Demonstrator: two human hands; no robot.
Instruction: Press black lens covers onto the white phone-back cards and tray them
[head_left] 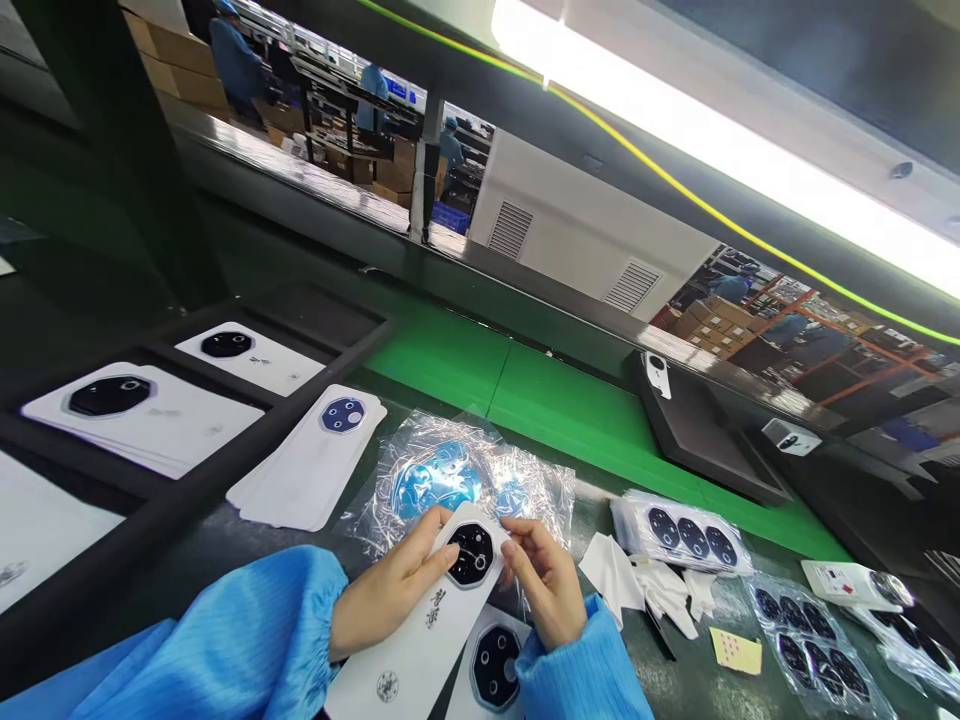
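Note:
My left hand [401, 590] is closed on a white phone back panel [409, 650], its thumb lying on the black octagonal camera plate [471, 556]. The panel is tilted, with dark lettering and a round emblem below the plate. My right hand [547, 580] is curled closed, thumb and fingertips at the panel's upper right edge; whether they pinch anything small is hidden. Underneath lies another white panel [457, 700] with a dark camera plate [495, 668]. Just beyond my hands, clear plastic bags [540, 490] hold blue film pieces [439, 480].
At left are a stack of white panels [300, 470] and a black divided tray [247, 430] holding more. To the right lie bagged black camera plates [694, 535], white cloths [611, 575], a yellow note [735, 650] and a white bottle [855, 585]. Behind stands a black tray [705, 430].

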